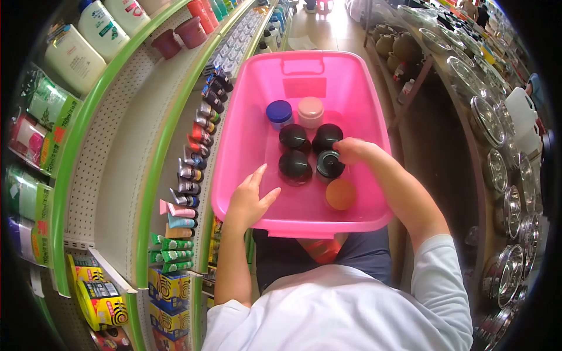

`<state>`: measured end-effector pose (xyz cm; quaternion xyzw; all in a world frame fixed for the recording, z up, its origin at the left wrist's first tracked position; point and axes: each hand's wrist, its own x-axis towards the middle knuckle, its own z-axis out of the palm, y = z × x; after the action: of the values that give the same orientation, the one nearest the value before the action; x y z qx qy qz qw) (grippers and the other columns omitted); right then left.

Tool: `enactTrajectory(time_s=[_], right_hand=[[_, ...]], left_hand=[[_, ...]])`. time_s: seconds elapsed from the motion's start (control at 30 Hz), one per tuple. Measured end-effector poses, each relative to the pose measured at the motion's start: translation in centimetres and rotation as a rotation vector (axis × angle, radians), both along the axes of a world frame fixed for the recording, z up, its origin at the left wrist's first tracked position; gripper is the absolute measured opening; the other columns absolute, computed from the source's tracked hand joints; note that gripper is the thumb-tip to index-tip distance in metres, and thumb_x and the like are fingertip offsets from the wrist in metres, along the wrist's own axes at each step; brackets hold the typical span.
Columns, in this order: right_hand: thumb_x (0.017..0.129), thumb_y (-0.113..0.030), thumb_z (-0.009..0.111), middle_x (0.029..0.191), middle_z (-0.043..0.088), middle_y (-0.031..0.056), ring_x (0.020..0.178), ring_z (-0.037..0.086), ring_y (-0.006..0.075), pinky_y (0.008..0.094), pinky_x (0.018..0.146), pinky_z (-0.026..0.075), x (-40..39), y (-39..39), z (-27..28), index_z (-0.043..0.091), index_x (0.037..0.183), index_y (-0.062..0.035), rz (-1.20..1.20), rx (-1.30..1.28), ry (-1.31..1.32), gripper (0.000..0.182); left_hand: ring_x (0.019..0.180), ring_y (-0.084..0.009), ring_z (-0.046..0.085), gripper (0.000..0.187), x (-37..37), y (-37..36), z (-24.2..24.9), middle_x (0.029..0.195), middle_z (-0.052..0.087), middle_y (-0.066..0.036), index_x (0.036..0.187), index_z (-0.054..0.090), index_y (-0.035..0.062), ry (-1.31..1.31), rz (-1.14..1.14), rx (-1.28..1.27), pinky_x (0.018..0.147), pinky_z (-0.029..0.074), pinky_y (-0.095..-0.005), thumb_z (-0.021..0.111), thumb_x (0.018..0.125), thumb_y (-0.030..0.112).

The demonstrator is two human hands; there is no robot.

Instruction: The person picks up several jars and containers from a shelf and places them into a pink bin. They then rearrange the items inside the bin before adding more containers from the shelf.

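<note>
A pink plastic tub point(304, 225) is in front of me, with several jars inside. My right hand point(355, 151) reaches in from the right, its fingers closed at the edge of a black jar point(330, 165) with a ringed top. Just behind that jar is a rounded black jar point(328, 138); two more, a rear one point(294, 138) and a front one point(295, 168), are to the left. A blue-lidded jar point(280, 114) and a pale pink jar point(310, 112) stand farther back. An orange-brown lid point(341, 194) lies nearest me. My left hand point(253, 200) is open over the tub's left side, fingers spread, holding nothing.
Store shelves with green edges point(155, 193) run along the left, carrying tubes point(190, 171), bottles point(102, 32) and boxes point(170, 289). On the right, a long rack holds glass lids point(489, 120). Brown pots point(407, 47) sit farther back. A tiled aisle point(336, 29) extends beyond the tub.
</note>
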<state>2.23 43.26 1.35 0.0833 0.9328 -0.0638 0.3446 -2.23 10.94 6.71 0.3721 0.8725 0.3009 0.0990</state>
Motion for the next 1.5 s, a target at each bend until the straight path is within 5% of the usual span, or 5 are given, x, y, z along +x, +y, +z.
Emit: enactTrajectory(time_s=[0.07,0.27,0.9,0.97,1.5], right_hand=[[0.079,-0.011,0.057,0.109,0.065,0.0194,0.105,0.061,0.0356,0.0463,0.085,0.050,0.1,-0.4,0.3,0.060,0.120,-0.0075,-0.117,-0.133,0.304,0.041],[0.082,-0.013,0.054,0.106,0.065,0.0193,0.102,0.062,0.0361,0.0469,0.084,0.050,0.2,-0.9,0.1,0.062,0.114,-0.0067,-0.018,-0.039,0.083,0.033],[0.085,-0.014,0.052,0.109,0.065,0.0174,0.104,0.062,0.0348,0.0453,0.086,0.050,0.3,-1.5,0.7,0.059,0.122,-0.0111,-0.066,-0.067,0.115,0.038],[0.085,-0.013,0.052,0.111,0.064,0.0171,0.106,0.061,0.0347,0.0453,0.087,0.050,0.5,-1.6,1.5,0.058,0.124,-0.0117,-0.079,-0.080,0.132,0.040],[0.082,-0.006,0.050,0.112,0.064,0.0167,0.106,0.061,0.0331,0.0436,0.087,0.050,0.7,-1.2,1.6,0.057,0.127,-0.0127,-0.129,-0.135,0.146,0.046]], left_hand=[[0.115,-0.0344,0.058,0.068,0.0,-0.1,-0.2,0.122,0.058,-0.024,0.138,0.044,0.0062,-0.016,0.001,-0.005,0.095,0.046,-0.0406,0.071,0.082,0.034],[0.114,-0.0338,0.058,0.067,0.0,0.0,-0.3,0.120,0.059,-0.023,0.138,0.045,0.0073,0.002,-0.005,0.012,0.095,0.047,-0.0403,0.071,0.082,0.034],[0.119,-0.0383,0.053,0.067,0.3,0.2,0.7,0.128,0.054,-0.025,0.137,0.042,0.0013,-0.063,-0.009,-0.043,0.099,0.043,-0.0428,0.068,0.085,0.035],[0.112,-0.0318,0.059,0.067,0.2,0.1,0.1,0.117,0.061,-0.022,0.138,0.045,0.0066,0.001,0.001,-0.009,0.095,0.046,-0.0395,0.071,0.083,0.034],[0.112,-0.0317,0.059,0.067,0.2,0.0,0.1,0.118,0.060,-0.022,0.138,0.045,0.0070,-0.028,-0.002,0.009,0.095,0.046,-0.0394,0.071,0.082,0.034]])
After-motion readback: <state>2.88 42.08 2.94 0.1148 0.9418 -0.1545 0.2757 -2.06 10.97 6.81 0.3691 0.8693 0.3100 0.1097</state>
